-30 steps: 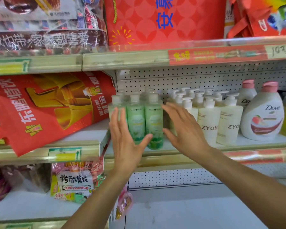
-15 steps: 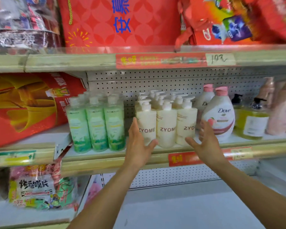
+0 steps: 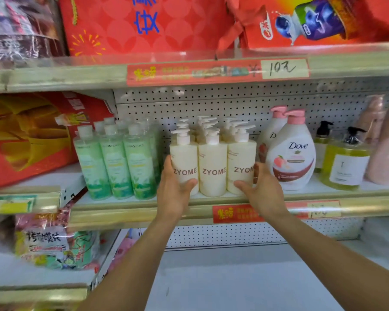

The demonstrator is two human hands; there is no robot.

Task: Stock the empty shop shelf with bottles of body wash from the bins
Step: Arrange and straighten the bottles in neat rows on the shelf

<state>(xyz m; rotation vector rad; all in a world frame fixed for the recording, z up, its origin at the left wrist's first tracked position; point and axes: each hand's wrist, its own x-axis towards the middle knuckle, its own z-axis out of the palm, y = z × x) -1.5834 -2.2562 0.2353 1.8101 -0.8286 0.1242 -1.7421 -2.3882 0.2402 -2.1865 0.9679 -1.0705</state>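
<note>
Cream ZYOME pump bottles stand several deep in three rows on the middle shelf. My left hand cups the left front bottle, thumb across its front and fingers round its left side. On the right front bottle sits my right hand in the same way, its fingers tucked between that bottle and the Dove bottle. Green bottles stand in rows to the left, a small gap away.
Right of the Dove bottles are yellow pump bottles and pink bottles. A red gift box fills the left bay, red boxes the top shelf. Snack packs lie lower left; the lower shelf is white.
My hands left the green bottles, moved right and closed in on the ZYOME rows from both sides. The view shifted right with them.
</note>
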